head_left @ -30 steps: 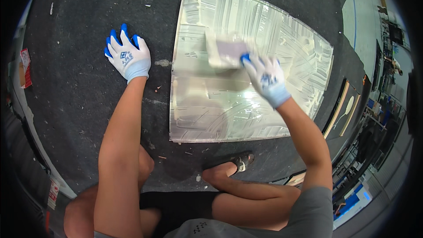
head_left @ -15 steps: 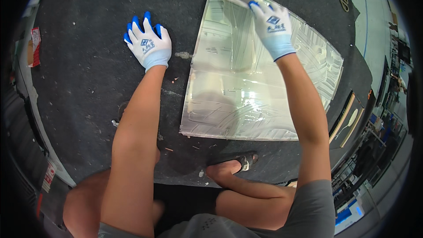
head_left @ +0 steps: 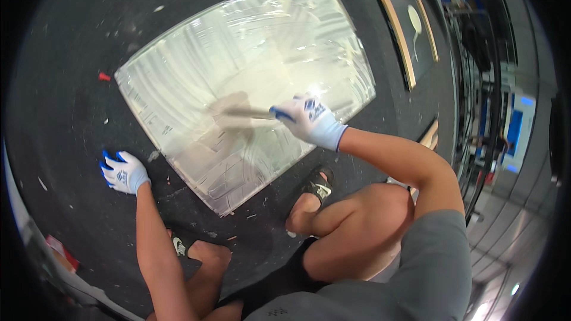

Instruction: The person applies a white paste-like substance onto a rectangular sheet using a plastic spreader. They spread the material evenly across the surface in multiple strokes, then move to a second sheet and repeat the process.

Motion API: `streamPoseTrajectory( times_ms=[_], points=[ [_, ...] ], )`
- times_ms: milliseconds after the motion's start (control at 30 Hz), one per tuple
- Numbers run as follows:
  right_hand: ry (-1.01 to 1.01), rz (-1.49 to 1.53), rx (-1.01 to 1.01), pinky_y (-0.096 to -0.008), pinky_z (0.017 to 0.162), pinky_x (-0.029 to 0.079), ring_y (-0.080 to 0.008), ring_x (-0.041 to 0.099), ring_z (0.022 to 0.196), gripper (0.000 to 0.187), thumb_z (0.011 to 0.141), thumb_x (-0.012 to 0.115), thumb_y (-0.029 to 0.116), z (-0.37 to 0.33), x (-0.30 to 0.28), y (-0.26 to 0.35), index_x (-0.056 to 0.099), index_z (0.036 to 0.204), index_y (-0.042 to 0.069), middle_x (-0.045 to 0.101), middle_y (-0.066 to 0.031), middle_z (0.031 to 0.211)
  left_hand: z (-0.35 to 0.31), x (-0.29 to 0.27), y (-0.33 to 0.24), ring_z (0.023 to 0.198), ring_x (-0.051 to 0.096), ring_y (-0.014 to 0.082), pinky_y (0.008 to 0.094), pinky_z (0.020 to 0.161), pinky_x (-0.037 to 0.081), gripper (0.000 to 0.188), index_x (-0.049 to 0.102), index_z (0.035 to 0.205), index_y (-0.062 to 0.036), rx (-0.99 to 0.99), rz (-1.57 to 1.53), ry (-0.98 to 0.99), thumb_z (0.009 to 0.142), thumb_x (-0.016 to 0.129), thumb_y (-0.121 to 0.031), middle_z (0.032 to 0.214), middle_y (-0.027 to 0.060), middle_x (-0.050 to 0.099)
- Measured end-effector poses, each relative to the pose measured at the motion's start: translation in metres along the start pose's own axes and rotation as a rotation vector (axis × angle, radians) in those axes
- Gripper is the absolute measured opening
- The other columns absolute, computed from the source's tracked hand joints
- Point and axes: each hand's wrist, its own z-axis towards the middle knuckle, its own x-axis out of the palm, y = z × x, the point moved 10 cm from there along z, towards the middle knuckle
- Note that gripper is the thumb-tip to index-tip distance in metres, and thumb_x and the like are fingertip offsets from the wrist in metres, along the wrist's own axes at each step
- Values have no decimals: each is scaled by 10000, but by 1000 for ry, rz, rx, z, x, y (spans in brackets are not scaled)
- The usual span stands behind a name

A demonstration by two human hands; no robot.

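My right hand [head_left: 306, 120], in a white glove with blue fingertips, grips a flat scraper [head_left: 247, 112], blurred and pale-edged. The scraper is over the middle of a large panel [head_left: 196, 50] with one curved edge, whose surface carries a wet, glossy, whitish, streaked coating. Its thin border looks wrapped in clear film. To the left of the panel, my left hand [head_left: 124, 172], gloved alike, rests on the dark floor [head_left: 71, 113] with its fingers spread and nothing in them.
At the far right a wood-edged tray [head_left: 405, 53] holds a pale spoon-shaped tool [head_left: 414, 21]. A small red piece [head_left: 104, 76] lies left of the panel among scattered scraps. My sandalled feet [head_left: 315, 189] are close to the panel's near edge. Shelving and equipment stand along the right.
My view has turned, so the panel appears rotated. My right hand has drawn the scraper from the panel's far edge to its middle. My left hand stays on the floor.
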Motion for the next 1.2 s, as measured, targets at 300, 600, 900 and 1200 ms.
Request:
streamPoseTrajectory(
  times_ms=[300, 600, 900, 1200],
  points=[
    [-499, 1183, 1217, -308, 607, 545, -146, 654, 693, 169, 903, 835, 158, -129, 20, -156, 740, 993, 50, 718, -33, 860, 90, -108, 128, 1312, 605, 439, 491, 1100, 482, 644, 557, 1483, -35, 447, 140, 848, 1047, 526, -508, 1441, 270, 609],
    [-1114, 2061, 1349, -402, 763, 574, -181, 663, 906, 153, 930, 807, 188, -210, -30, -52, 684, 1013, 151, 690, -22, 963, -24, -379, 332, 1264, 634, 456, 507, 1074, 483, 666, 604, 1405, -13, -16, 167, 1425, 1052, 494, -566, 1337, 292, 667],
    [-1001, 2192, 1323, -385, 650, 588, -214, 636, 714, 317, 874, 879, 188, -213, -19, -105, 672, 1090, 86, 664, -64, 871, -71, -528, 316, 880, 685, 147, 293, 802, 542, 410, 691, 1255, -26, -268, -104, 1134, 1099, 562, -382, 1029, 56, 738],
    [-566, 1990, 1394, -350, 542, 597, -200, 670, 667, 274, 870, 883, 194, -191, -115, -187, 684, 969, 34, 693, -82, 844, -298, -591, 194, 941, 716, 193, 332, 845, 584, 402, 666, 1301, 11, 166, 175, 1363, 1098, 560, -319, 1099, 116, 745]
  ],
)
